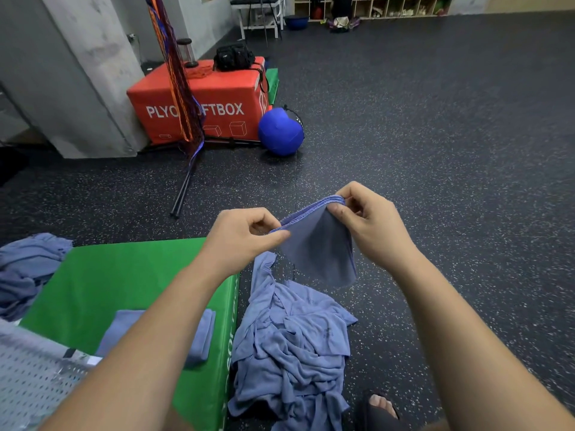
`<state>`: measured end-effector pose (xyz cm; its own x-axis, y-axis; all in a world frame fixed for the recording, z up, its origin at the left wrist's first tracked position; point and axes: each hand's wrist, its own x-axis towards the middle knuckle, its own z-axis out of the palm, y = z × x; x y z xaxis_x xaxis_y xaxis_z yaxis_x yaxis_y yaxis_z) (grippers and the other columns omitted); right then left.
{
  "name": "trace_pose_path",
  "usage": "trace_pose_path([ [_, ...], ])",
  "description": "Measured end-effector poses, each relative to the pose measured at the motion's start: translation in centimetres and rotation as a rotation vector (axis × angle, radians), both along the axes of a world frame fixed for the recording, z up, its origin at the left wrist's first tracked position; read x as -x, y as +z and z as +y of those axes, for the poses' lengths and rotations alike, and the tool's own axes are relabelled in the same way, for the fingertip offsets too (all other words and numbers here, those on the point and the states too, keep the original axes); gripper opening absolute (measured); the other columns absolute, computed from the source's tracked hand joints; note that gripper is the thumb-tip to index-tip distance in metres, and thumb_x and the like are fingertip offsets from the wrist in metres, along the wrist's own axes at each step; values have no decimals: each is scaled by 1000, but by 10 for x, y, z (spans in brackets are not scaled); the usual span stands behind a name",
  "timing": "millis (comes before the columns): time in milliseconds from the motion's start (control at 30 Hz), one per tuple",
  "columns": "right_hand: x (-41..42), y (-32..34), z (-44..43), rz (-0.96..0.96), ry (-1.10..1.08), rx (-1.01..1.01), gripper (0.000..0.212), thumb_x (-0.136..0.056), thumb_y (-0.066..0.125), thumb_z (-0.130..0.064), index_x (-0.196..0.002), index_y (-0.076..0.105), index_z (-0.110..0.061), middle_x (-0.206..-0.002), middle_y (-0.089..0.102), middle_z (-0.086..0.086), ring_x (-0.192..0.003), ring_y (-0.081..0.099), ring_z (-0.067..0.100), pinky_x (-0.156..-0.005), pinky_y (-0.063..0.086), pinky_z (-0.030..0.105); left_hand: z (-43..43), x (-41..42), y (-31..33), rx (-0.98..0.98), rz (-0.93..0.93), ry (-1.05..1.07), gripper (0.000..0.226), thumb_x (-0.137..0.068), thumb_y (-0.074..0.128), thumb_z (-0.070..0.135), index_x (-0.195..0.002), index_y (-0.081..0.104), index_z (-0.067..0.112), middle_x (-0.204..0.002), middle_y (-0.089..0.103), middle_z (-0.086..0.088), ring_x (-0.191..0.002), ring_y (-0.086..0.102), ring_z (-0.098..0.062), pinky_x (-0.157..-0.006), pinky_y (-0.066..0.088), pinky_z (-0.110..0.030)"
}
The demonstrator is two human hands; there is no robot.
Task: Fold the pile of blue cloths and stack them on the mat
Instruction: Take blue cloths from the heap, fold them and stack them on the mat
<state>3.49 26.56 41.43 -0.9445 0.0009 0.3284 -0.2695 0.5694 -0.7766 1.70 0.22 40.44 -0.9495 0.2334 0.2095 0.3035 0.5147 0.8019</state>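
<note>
I am holding a part-folded cloth [320, 247] in the air at twelve o'clock of the pile [289, 346] on the floor, my left hand [245, 237] and right hand [370, 225] each pinching a top corner between curled fingers [339, 213] and thumb. A small folded stack [203, 334] is lying on the mat [124, 281] at the pile's nine o'clock. I am judging the job as barely begun, with this pile and a heap [28, 269] at the mat's ten o'clock waiting unfolded.

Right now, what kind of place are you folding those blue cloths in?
Most likely a gym: a red padded plyo box stands by the wall, a round blue medicine ball lies beside it, and speckled black rubber flooring covers the room.
</note>
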Motion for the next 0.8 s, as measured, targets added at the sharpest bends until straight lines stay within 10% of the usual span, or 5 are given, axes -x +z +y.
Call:
trace_pose_path([
  [533, -5, 6, 1, -71, 33, -66, 15, -91, 68, -18, -98, 67, -31, -75, 63, -6, -67, 53, 7, -70, 48, 28, -7, 0, 11, -108, 69, -9, 29, -87, 87, 12, -103, 71, 30, -88, 77, 4, -83, 73, -20, -84, 60, -31],
  [800, -9, 1, -20, -132, 283, -276, 44, -78, 90, -51, -114, 70, -36, -112, 66, -15, -108, 63, 3, -95, 48, 27, 6, -3, 6, 46, 55, -207, 29, -91, 83, 16, -107, 69, 34, -86, 73, 6, -79, 68, -17, -80, 57, -40],
])
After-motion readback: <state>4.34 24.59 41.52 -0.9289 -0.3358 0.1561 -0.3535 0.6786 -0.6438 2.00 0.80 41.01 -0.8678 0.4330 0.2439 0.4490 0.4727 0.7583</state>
